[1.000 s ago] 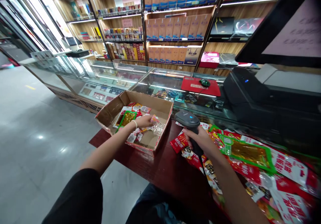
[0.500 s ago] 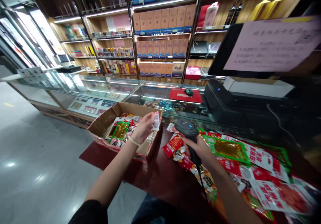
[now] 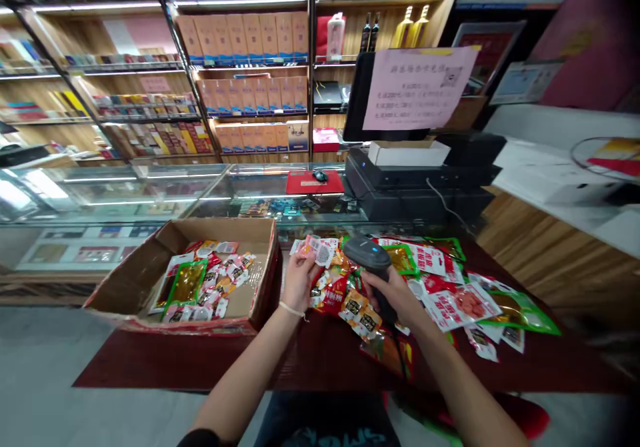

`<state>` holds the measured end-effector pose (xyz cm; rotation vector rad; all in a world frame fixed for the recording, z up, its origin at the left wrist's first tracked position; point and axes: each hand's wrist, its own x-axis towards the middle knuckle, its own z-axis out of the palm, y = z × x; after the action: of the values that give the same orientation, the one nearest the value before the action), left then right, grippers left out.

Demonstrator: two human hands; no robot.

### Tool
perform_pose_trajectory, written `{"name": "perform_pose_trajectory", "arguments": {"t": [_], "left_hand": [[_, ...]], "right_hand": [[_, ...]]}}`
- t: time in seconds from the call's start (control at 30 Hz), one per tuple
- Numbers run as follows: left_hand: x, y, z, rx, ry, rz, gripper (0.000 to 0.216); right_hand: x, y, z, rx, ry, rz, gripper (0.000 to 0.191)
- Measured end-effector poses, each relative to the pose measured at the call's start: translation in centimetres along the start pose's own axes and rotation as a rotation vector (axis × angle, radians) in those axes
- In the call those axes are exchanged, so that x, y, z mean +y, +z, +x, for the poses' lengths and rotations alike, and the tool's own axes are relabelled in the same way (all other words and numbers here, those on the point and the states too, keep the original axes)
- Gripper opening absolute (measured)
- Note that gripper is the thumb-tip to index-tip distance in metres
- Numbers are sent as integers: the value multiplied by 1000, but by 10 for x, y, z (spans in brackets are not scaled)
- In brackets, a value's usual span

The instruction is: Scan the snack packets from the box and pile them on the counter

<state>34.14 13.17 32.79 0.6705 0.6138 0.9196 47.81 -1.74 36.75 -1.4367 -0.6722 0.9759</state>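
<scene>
Between the fingers of my left hand (image 3: pixel 299 280) is a small pink-and-white snack packet (image 3: pixel 311 247), its printed side facing up. That hand is over the left edge of a pile of snack packets (image 3: pixel 335 293). My right hand (image 3: pixel 393 293) is wrapped round the handle of a black barcode scanner (image 3: pixel 369 255), which shows a small blue light and has a cable running down. The scanner's head points left, toward the packet, a short gap away. To the left, an open cardboard box (image 3: pixel 265 287) contains several snack packets, one with a green border (image 3: pixel 187 281).
Beyond the dark red tabletop (image 3: pixel 200 360) is a glass display counter (image 3: pixel 200 190) with a red mat (image 3: pixel 300 183) and a mouse. A screen with a pink paper sign (image 3: pixel 420 90) stands on a black cash drawer (image 3: pixel 420 197). Lit shelves hold boxes and bottles behind.
My left hand has moved right with the packet, from above the cardboard box to the pile near the scanner. My view has turned right. The right hand still grips the scanner.
</scene>
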Motion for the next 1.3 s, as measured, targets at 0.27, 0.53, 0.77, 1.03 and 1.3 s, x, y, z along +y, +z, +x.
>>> {"name": "perform_pose_trajectory", "arguments": {"t": [0.27,0.53,0.77,1.03,1.3], "left_hand": [[-42,-14,10,62,-4,-27,34],[-50,-22,12,93,-7,17,34],[-42,-34,28,127,353,520,20],[-53,-41,32,-77,293,664,22],[20,-17,-4,-155,346,520,20]], "right_hand": [[16,-19,-13,-95,31,-164,33],[30,-21,-12,-9,64,-179,35],[33,-27,-8,56,75,-32,40],[34,-28,-5,35,75,9,39],[21,-4,11,-37,94,-45,40]]}}
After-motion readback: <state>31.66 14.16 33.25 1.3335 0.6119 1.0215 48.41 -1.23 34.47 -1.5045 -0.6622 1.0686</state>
